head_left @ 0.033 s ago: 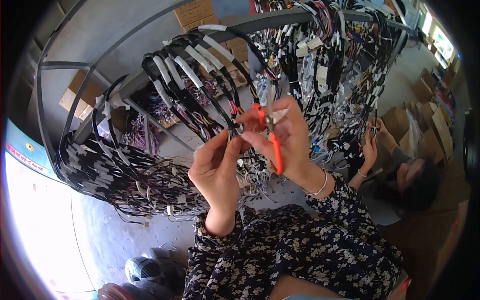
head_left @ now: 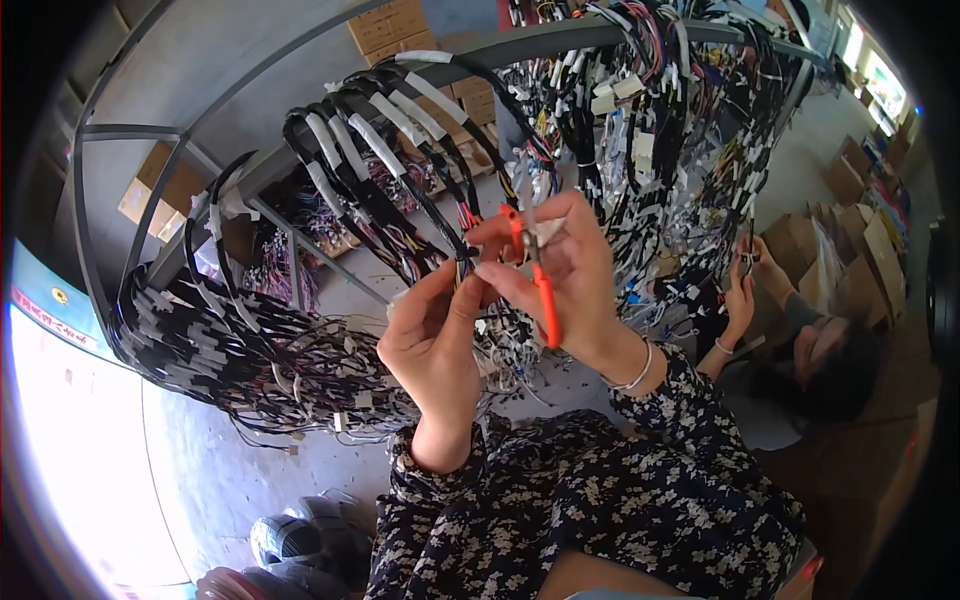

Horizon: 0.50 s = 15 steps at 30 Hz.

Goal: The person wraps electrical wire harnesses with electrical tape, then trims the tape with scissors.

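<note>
My left hand (head_left: 437,335) is closed, pinching a wire harness (head_left: 462,265) between thumb and fingertips. Its black-sleeved branch hangs from the rack and shows several coloured wires near my fingers. Orange-handled scissors (head_left: 546,300) are tucked in my right hand (head_left: 580,275), their blades pointing up and away. The thumb and forefinger of that hand reach to the same spot on the harness, next to my left fingertips. What exactly lies between those fingertips is too small to make out. Other harness branches with white tape wraps (head_left: 375,145) hang just behind.
A grey metal rack (head_left: 560,38) carries dense wire bundles across the scene. At right a co-worker's hands (head_left: 742,285) handle a wire. Cardboard boxes (head_left: 390,28) stand behind the rack, with more cardboard (head_left: 860,250) at far right. Dark coils (head_left: 285,540) lie on the floor at lower left.
My right hand has shifted slightly left, and the scissors in it have turned a little. My left hand stays in place on the harness.
</note>
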{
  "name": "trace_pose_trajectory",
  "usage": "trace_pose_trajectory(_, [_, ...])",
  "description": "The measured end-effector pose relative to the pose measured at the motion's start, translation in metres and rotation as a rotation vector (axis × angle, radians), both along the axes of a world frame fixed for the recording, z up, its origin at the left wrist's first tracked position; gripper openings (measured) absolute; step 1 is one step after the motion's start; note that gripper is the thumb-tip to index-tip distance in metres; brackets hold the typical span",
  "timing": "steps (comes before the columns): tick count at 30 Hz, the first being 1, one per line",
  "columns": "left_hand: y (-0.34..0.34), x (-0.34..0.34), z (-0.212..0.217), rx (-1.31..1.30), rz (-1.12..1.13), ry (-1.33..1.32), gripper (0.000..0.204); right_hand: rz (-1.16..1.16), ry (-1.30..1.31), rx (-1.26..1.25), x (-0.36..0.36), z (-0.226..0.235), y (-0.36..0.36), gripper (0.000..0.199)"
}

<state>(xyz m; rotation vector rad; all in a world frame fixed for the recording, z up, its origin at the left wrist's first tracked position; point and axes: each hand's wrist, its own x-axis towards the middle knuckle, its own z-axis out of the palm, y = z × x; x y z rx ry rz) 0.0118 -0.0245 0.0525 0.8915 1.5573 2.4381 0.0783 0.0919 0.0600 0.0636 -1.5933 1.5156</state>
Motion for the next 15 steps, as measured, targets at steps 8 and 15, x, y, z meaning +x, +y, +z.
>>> trace_pose_trajectory(8, [-0.001,0.002,0.000,0.022,-0.009,0.002,0.022,-0.121,0.033,0.026,-0.010,0.000,-0.010,0.040])
trace_pose_trajectory(15, [0.002,-0.001,-0.004,0.116,-0.015,-0.046,0.018,-0.187,0.130,0.004,-0.021,-0.013,-0.020,0.040])
